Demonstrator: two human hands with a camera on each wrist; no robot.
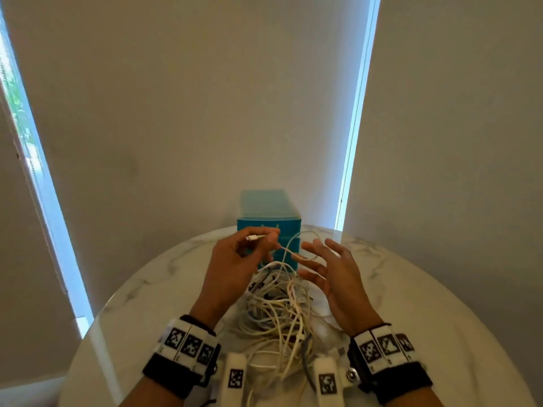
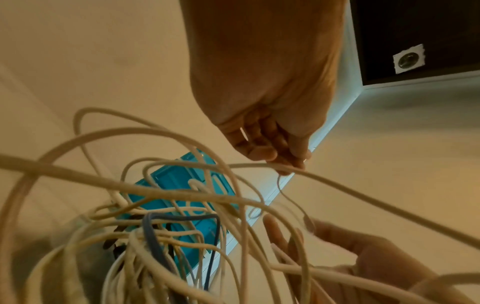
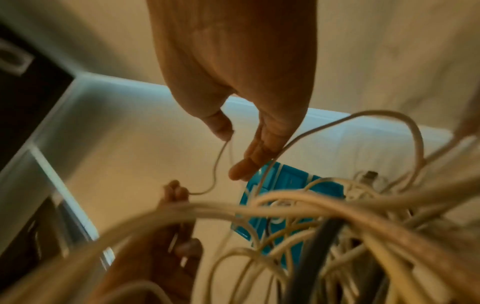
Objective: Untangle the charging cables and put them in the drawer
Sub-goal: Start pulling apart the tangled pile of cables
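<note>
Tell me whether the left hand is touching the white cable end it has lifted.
Touching. In the head view the left hand pinches the white cable end between thumb and fingers, connector poking out leftward, above the tangle.

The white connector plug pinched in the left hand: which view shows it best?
Head view. The white connector plug pokes out clear of the left hand in front of the blue drawer box. Both wrist views show only its cord leaving the fingers; the plug is hidden.
</note>
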